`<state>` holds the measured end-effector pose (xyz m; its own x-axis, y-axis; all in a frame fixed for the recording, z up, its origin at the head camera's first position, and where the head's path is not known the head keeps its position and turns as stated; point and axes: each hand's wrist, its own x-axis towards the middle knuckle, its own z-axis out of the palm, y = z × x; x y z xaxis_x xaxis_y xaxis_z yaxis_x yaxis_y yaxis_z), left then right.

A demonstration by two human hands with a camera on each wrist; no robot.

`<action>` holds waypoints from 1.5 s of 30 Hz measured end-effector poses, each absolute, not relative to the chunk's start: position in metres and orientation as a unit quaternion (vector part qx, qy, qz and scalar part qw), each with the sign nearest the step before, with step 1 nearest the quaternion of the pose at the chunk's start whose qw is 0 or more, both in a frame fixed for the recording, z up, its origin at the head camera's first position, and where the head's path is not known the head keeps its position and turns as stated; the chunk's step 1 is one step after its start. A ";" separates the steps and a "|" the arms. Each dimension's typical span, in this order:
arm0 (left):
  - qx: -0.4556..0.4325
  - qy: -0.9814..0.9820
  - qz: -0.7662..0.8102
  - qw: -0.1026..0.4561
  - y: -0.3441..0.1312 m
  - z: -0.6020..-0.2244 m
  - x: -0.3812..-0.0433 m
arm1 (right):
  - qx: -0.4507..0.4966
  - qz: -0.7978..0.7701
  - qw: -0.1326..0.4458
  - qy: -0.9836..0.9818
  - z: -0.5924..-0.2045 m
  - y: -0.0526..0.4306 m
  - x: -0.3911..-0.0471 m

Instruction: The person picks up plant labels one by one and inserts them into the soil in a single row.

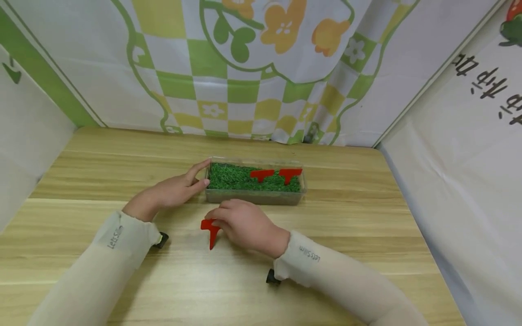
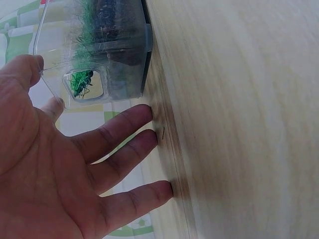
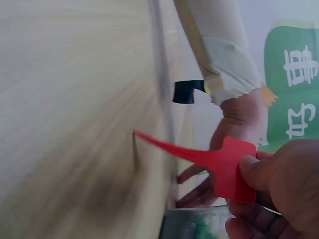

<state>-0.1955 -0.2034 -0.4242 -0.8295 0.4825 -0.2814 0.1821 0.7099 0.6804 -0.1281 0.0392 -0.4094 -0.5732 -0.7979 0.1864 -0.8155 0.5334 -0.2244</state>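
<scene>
My right hand point(image 1: 248, 226) pinches a red T-shaped plant label point(image 3: 234, 169) by its flat head between thumb and fingers. Its pointed stem slants down close over the table, in front of a clear plastic box point(image 1: 253, 197). Green artificial grass point(image 1: 230, 176) fills the box, and two more red labels, one near the middle point(image 1: 261, 174) and one at the right point(image 1: 290, 175), stand in it. At the box's left end is my left hand point(image 1: 173, 190), its thumb and index finger touching the rim. In the left wrist view its other fingers point(image 2: 124, 127) stretch out straight below the box.
The wooden table point(image 1: 350, 217) carries the box near its back. Behind hangs a checked floral curtain point(image 1: 244, 86), and white printed sheets form the side walls. Black wrist-camera mounts show under the left cuff point(image 1: 161, 240) and right cuff point(image 1: 273, 277).
</scene>
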 end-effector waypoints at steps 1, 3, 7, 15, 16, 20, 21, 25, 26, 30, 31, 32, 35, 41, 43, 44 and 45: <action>0.183 0.897 0.333 0.227 -0.204 -0.425 -0.196 | 0.459 0.150 0.030 -0.875 -0.408 0.040 -0.129; 0.182 0.897 0.332 0.229 -0.204 -0.426 -0.196 | 0.456 0.158 0.036 -0.875 -0.403 0.042 -0.131; 0.184 0.898 0.328 0.226 -0.204 -0.426 -0.196 | 0.446 0.168 0.063 -0.877 -0.390 0.047 -0.140; 0.188 0.893 0.333 0.237 -0.205 -0.424 -0.196 | 0.431 0.198 0.115 -0.873 -0.356 0.060 -0.164; 0.189 0.893 0.332 0.236 -0.204 -0.424 -0.197 | 0.427 0.200 0.123 -0.873 -0.353 0.061 -0.168; 0.190 0.894 0.331 0.233 -0.204 -0.425 -0.198 | 0.417 0.195 0.147 -0.876 -0.346 0.065 -0.182; 0.190 0.895 0.329 0.233 -0.205 -0.425 -0.198 | 0.416 0.192 0.150 -0.876 -0.346 0.065 -0.185; 0.189 0.895 0.327 0.236 -0.205 -0.424 -0.197 | 0.412 0.177 0.161 -0.879 -0.348 0.063 -0.198; 0.188 0.895 0.327 0.238 -0.205 -0.424 -0.197 | 0.410 0.174 0.164 -0.880 -0.350 0.062 -0.201; 0.184 0.892 0.333 0.243 -0.205 -0.423 -0.196 | 0.399 0.158 0.171 -0.887 -0.359 0.060 -0.210; 0.184 0.892 0.334 0.244 -0.205 -0.423 -0.196 | 0.395 0.152 0.168 -0.890 -0.361 0.059 -0.211; 0.183 0.891 0.335 0.244 -0.205 -0.423 -0.196 | 0.391 0.148 0.165 -0.893 -0.363 0.058 -0.213; 0.187 0.890 0.335 0.244 -0.204 -0.422 -0.196 | 0.375 0.129 0.146 -0.906 -0.369 0.056 -0.216; 0.195 0.890 0.333 0.242 -0.204 -0.422 -0.197 | 0.365 0.111 0.122 -0.916 -0.376 0.052 -0.219; 0.196 0.890 0.333 0.243 -0.204 -0.422 -0.197 | 0.366 0.106 0.120 -0.917 -0.377 0.050 -0.219; 0.197 0.890 0.333 0.243 -0.205 -0.422 -0.197 | 0.367 0.101 0.120 -0.917 -0.378 0.049 -0.219; 0.197 0.890 0.333 0.243 -0.205 -0.422 -0.197 | 0.367 0.096 0.117 -0.918 -0.378 0.048 -0.219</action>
<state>-0.1967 -0.2048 -0.4215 -0.8048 0.5113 -0.3014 0.1881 0.7014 0.6875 -0.2194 0.0480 -0.3780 -0.7036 -0.6504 0.2862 -0.6956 0.7127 -0.0907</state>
